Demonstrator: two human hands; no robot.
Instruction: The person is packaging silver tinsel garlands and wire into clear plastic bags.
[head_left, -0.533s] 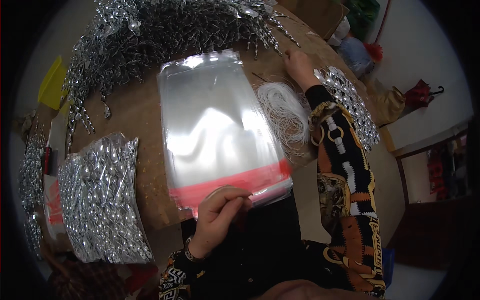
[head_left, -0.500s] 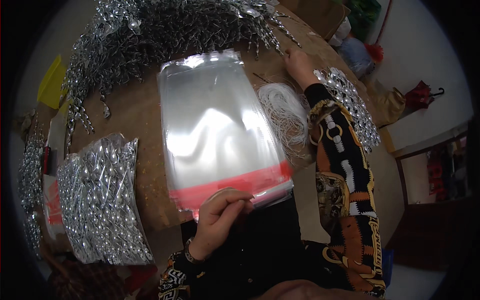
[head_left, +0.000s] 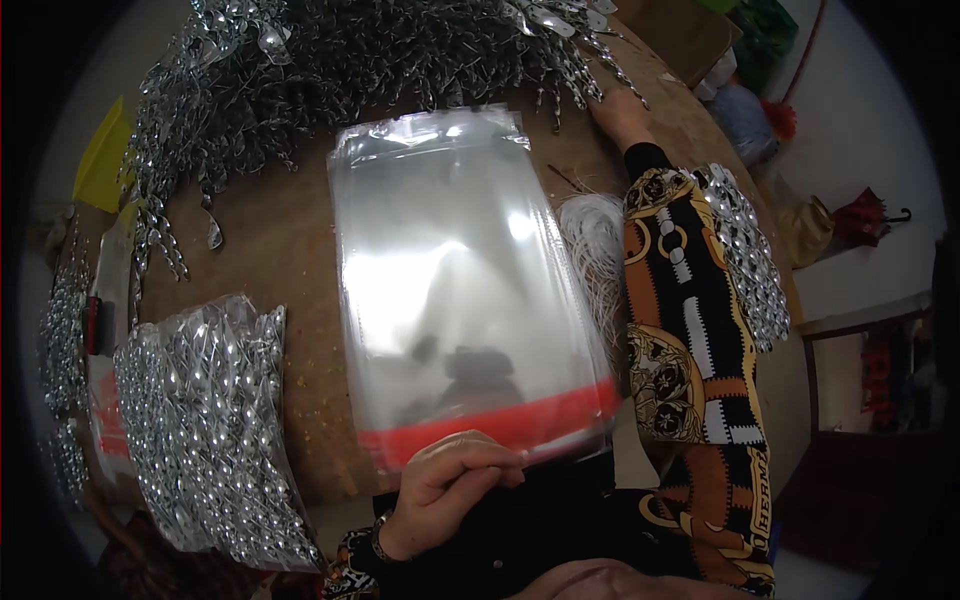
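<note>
My left hand (head_left: 450, 490) is closed at the near edge of a stack of clear plastic bags (head_left: 450, 240), thumb and fingers pinching by its red strip (head_left: 560, 415). The stack lies before me, tilted slightly. My right hand (head_left: 622, 115) reaches to the far right, at the edge of a large heap of twisted silvery strands (head_left: 400, 60). Some strand ends overlap its fingertips, so their grip is hidden. Beneath my right forearm, partly covered, rests a bundle of thin white cord (head_left: 595, 235).
Left of the bags lies a clear packet of silvery beaded strands (head_left: 210, 430). More silvery pieces (head_left: 745, 250) lie beyond my right sleeve. A yellow object (head_left: 105, 155) stands at the far left. A cardboard box (head_left: 680, 40) sits behind the brown table's (head_left: 310, 400) far right edge.
My right hand has moved farther away and slightly right, in among the strand ends. My left hand, still pinching the bag stack, appears slightly lower, as the whole view has shifted.
</note>
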